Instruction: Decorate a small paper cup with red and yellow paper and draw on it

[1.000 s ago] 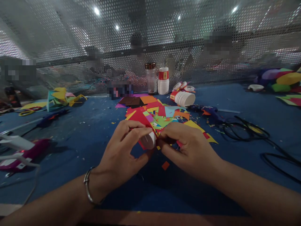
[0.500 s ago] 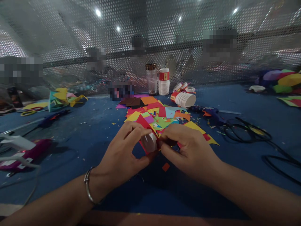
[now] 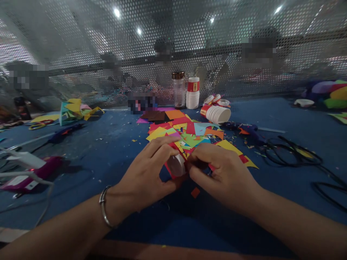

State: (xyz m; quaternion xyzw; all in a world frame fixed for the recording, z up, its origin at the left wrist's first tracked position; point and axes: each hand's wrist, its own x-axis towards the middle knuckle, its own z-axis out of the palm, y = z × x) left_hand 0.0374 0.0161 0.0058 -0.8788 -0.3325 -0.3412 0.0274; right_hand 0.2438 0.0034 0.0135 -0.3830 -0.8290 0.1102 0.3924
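My left hand [image 3: 150, 168], with a metal bangle at the wrist, is curled around a small paper cup [image 3: 176, 166] with its white round end facing me. Red paper [image 3: 169, 169] shows along the cup's side, partly covered by my fingers. On the cup's right, my right hand [image 3: 221, 168] is closed in a pinch at the red paper's edge; the fingertips are partly hidden. Beneath and beyond both hands lies a heap of coloured paper pieces [image 3: 189, 139]. A small orange-red scrap [image 3: 195, 192] is on the blue table just below the cup.
A glass bottle [image 3: 178, 90] and a stack of paper cups [image 3: 192, 93] stand behind the heap; another cup stack [image 3: 217, 113] lies sideways. Glue guns [image 3: 248, 131] [image 3: 65, 133] flank the heap. Black cable [image 3: 292, 155] loops at right, a magenta power strip [image 3: 34, 173] sits at left.
The view has shifted slightly, so the scene sits further right. My left fingers have reached forward over the red paper's upper corner. My right hand keeps its pinch beside the cup.
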